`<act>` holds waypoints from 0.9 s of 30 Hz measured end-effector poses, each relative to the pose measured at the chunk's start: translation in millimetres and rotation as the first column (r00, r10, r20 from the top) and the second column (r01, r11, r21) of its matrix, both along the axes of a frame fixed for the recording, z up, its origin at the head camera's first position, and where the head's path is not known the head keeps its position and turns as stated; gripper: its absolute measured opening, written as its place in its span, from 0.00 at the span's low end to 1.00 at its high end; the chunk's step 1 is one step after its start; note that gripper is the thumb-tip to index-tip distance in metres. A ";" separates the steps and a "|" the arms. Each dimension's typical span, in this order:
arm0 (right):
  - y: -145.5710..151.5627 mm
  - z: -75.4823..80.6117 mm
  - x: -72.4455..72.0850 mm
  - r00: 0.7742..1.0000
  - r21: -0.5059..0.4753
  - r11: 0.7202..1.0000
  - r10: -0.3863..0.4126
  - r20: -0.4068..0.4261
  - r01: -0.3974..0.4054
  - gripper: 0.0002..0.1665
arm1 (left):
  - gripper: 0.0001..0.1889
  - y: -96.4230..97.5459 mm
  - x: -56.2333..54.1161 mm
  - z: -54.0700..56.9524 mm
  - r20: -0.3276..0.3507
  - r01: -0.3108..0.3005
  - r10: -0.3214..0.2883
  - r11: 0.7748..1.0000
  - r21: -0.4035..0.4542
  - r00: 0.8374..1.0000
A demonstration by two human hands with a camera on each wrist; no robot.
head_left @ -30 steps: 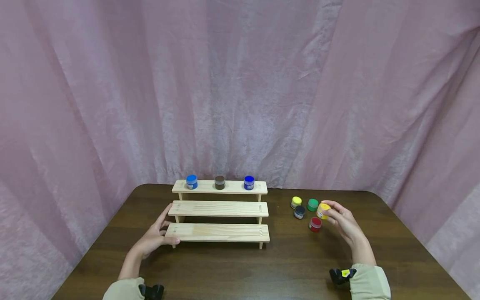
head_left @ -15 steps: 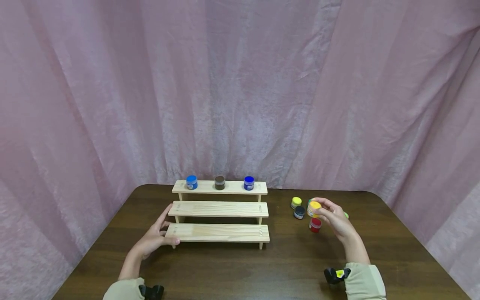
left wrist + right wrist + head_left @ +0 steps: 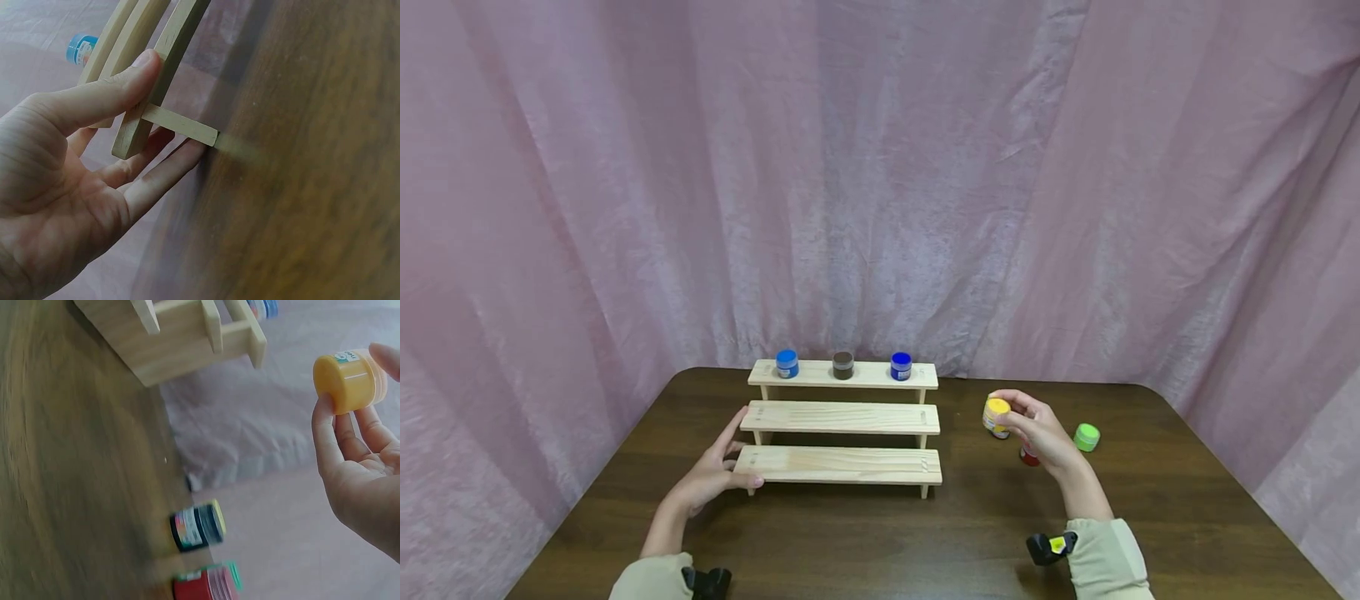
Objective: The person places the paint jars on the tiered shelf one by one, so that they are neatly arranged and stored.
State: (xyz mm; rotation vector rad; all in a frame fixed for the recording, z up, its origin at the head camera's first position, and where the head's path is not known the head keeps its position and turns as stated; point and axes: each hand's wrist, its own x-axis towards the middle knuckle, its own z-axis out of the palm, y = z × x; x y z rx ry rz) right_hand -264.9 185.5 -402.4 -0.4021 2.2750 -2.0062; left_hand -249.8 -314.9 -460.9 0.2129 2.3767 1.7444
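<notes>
Yellow jar (image 3: 997, 408) aloft, right of the wooden stand (image 3: 838, 417), you are pinching it between thumb and fingers of your right hand (image 3: 1039, 432), apparently to clear the black jar (image 3: 197, 527) below, while your left hand (image 3: 709, 478) is gripping the stand's left end, seemingly for steadiness.

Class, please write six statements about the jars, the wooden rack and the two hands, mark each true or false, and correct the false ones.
1. The right hand holds a deep yellow jar. True.
2. Four jars stand on the top shelf. False: the top shelf bears three.
3. The left hand touches the wooden rack. True.
4. In the head view, the brown jar is leftmost on its shelf. False: the light blue jar is.
5. A light green jar stands on the table. True.
6. The red jar is on the bottom shelf. False: the red jar is on the table.
</notes>
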 end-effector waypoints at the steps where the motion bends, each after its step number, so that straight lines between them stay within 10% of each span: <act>1: -3.1 0.4 -0.7 1.000 0.000 1.000 0.006 0.001 -0.006 0.23 | 0.65 0.0 -0.2 0.1 -0.001 0.000 0.000 1.000 0.001 1.000; 27: -95.2 -0.8 -20.5 0.997 0.025 0.997 0.078 0.013 -0.078 0.25 | 0.65 1.7 0.8 0.1 -0.006 -0.028 0.028 0.999 -0.027 1.000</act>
